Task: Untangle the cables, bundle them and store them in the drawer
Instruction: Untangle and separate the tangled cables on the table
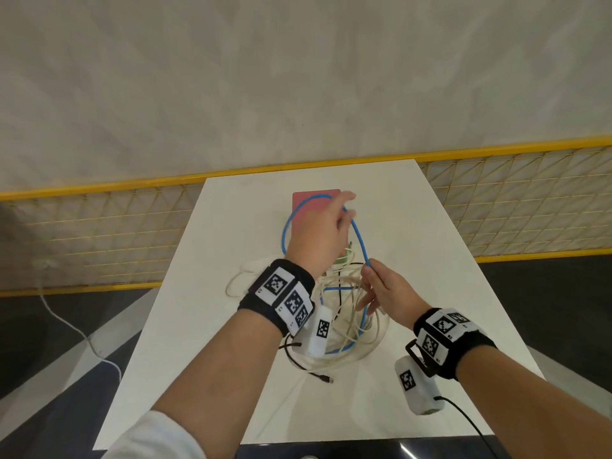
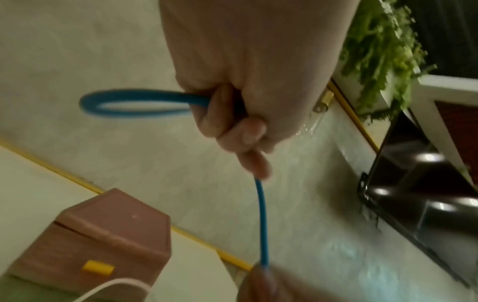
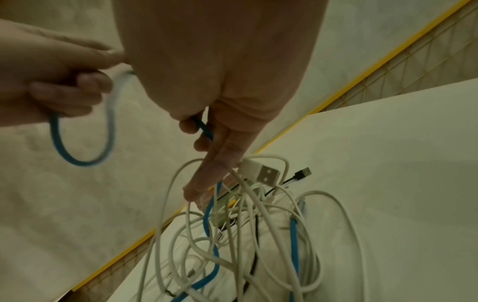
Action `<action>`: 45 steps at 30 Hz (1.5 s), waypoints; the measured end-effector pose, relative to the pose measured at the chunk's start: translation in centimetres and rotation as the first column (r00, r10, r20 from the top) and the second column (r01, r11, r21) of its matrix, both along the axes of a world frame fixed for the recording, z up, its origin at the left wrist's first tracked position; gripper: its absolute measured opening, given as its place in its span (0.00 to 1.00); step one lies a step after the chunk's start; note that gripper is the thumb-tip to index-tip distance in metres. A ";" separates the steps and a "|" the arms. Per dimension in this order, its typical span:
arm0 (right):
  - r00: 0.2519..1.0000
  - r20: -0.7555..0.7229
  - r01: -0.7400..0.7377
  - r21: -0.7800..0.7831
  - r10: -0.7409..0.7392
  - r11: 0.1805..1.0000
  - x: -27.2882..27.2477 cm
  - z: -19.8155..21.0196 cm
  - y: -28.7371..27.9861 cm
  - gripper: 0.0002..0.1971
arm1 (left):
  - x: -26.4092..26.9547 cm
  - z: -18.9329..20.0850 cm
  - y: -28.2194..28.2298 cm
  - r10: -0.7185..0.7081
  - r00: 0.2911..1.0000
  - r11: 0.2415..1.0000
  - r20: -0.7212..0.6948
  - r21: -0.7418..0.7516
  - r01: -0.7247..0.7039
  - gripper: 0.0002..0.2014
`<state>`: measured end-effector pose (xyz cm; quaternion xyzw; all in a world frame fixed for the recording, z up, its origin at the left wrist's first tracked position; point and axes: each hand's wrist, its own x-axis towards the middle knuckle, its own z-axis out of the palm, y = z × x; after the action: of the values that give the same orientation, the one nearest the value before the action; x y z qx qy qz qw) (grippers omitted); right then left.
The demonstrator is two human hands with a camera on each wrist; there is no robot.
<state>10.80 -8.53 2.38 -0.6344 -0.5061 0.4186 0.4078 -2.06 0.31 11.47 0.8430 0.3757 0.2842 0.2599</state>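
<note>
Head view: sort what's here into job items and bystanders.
Job items:
- blue cable, gripped by left hand and pinched by right hand
- white cables in the tangle
- black cable
- pink drawer box

Bystanders:
- white table
- yellow mesh fence
- green plant
</note>
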 end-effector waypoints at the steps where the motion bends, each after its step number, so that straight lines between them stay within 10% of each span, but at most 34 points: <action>1: 1.000 0.012 0.000 0.023 -0.001 1.000 0.0 0.3 0.0 0.14 | 0.0 -0.9 -0.5 -0.075 0.991 0.996 -0.114 -0.046 0.071 0.14; 7: 0.996 0.093 -0.031 0.116 0.020 0.993 0.0 0.6 -0.2 0.13 | -0.1 -3.9 -0.9 -0.127 0.935 0.991 -0.333 -0.076 0.107 0.21; 15: 0.994 0.108 -0.016 -0.034 0.020 0.999 0.2 -0.7 0.6 0.15 | 0.2 -0.4 -0.3 0.043 0.999 0.995 -0.012 0.094 -0.041 0.13; 23: 0.969 0.240 -0.082 0.112 0.053 0.990 -0.1 1.1 0.4 0.12 | -0.4 -3.4 -0.9 -0.143 0.921 0.990 -0.361 -0.056 0.132 0.20; 30: 0.968 0.243 -0.048 -0.041 0.056 0.998 0.8 -1.4 -0.2 0.15 | -1.5 3.4 1.4 0.042 0.999 0.995 -0.013 0.094 -0.041 0.16; 39: 0.970 0.233 -0.084 0.087 0.062 0.993 -0.1 -0.9 0.1 0.11 | -0.6 -3.2 -1.8 -0.166 0.875 0.986 -0.456 -0.071 0.150 0.14; 45: 0.985 0.172 -0.024 0.010 0.022 1.000 0.4 -2.4 0.1 0.13 | -1.9 -0.9 0.5 0.047 0.945 0.991 -0.324 0.135 -0.004 0.11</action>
<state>11.16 -8.41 0.01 -0.6599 -0.5489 0.3639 0.3616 -3.93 0.85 10.56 0.8888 0.4047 0.1684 0.1338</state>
